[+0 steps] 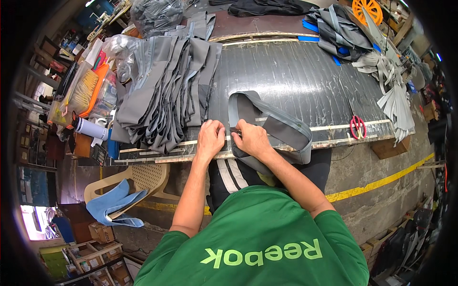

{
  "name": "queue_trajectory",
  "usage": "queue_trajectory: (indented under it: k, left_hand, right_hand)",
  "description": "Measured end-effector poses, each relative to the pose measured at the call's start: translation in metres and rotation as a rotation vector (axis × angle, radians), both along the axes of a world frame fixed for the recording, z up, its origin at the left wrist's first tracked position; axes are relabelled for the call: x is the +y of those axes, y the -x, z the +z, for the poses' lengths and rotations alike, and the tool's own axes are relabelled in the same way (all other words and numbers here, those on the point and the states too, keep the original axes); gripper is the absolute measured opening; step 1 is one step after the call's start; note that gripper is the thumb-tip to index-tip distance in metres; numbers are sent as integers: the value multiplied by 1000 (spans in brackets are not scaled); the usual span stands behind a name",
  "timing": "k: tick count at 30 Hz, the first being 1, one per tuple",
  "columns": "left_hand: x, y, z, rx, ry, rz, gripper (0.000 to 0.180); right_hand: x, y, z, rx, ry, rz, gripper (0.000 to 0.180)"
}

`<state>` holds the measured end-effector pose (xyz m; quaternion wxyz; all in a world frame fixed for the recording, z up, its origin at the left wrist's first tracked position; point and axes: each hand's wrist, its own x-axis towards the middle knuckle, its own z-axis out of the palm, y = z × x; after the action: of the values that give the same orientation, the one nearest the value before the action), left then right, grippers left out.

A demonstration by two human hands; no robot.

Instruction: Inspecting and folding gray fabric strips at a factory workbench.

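Observation:
Near the front edge of the table, a grey fabric piece (285, 131) with lighter grey edging stands up in a loop. My right hand (253, 138) is closed at the left side of this loop. A small dark thing shows between its thumb and fingers, too small to name. Just left of it, my left hand (211, 139) rests at the table edge with fingers curled in; what they pinch, if anything, is hidden. A large pile of grey fabric pieces (167, 90) lies left of my left hand. Red-handled scissors (357, 127) lie to the right.
The dark worktable (286, 62) carries a bundle of grey and blue pieces (336, 33) at the far right. Pale strips (396, 100) hang off its right corner. Plastic bins (85, 93) and a white tumbler (91, 128) stand left. A beige chair (152, 178) holds blue cloth (112, 202).

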<state>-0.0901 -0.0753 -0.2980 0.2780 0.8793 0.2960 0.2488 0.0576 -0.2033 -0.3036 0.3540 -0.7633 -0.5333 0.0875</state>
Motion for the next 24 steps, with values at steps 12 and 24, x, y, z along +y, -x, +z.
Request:
queue_trajectory:
  k: [12, 24]
  left_hand:
    - [-7, 0, 2, -8, 47, 2, 8]
    - [-80, 3, 22, -175, -76, -223, 20]
  right_hand:
    - [9, 0, -10, 5, 5, 11, 27]
    - [-75, -128, 43, -205, 115, -431, 52]
